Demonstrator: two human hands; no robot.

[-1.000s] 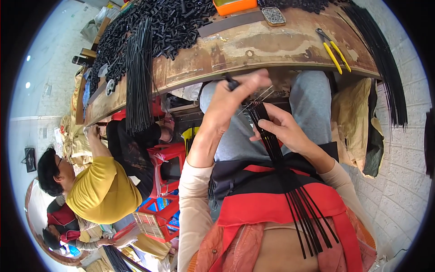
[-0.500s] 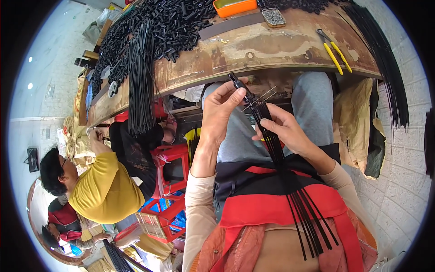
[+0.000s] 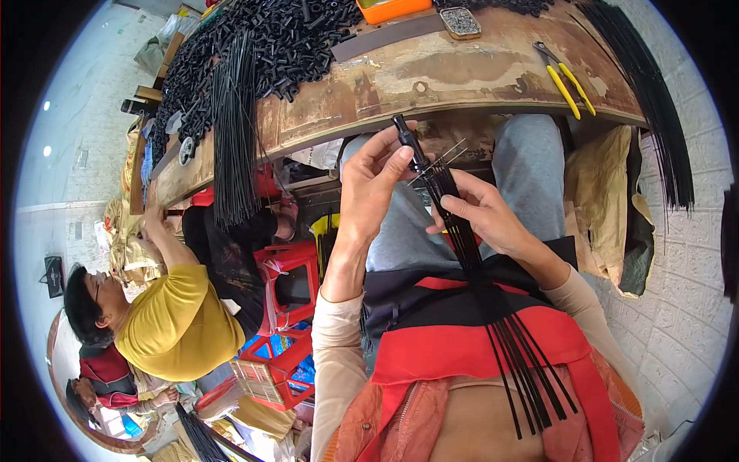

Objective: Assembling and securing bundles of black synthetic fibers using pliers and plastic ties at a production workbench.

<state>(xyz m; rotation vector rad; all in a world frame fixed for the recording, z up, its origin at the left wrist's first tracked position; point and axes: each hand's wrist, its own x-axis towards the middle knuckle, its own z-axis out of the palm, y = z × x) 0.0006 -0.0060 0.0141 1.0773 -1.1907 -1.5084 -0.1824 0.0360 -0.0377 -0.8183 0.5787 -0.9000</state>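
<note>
My left hand (image 3: 371, 185) pinches a black plastic tube-shaped piece (image 3: 409, 142) between thumb and fingers, upright and slightly tilted. Just below it, thin black rods (image 3: 463, 245) run down in a bundle. My right hand (image 3: 488, 214) closes round the upper part of that bundle, thumb on top. A few fine wire-like ends stick out sideways where rods and piece meet; whether they are joined there I cannot tell. The rods pass over the red and black apron (image 3: 431, 350) on my lap, and their lower ends fan out.
Ahead is a worn wooden table (image 3: 454, 73) with a heap of black plastic pieces (image 3: 300, 38), yellow-handled pliers (image 3: 567, 81), a small tin (image 3: 460, 23) and an orange tray (image 3: 394, 9). Rod bundles (image 3: 235, 131) overhang its edge. A person in yellow (image 3: 173, 319) sits at left, near red stools (image 3: 289, 285).
Both hands keep their hold, almost unmoved. The table sits slightly higher in the picture. The person in yellow has shifted an arm and the head.
</note>
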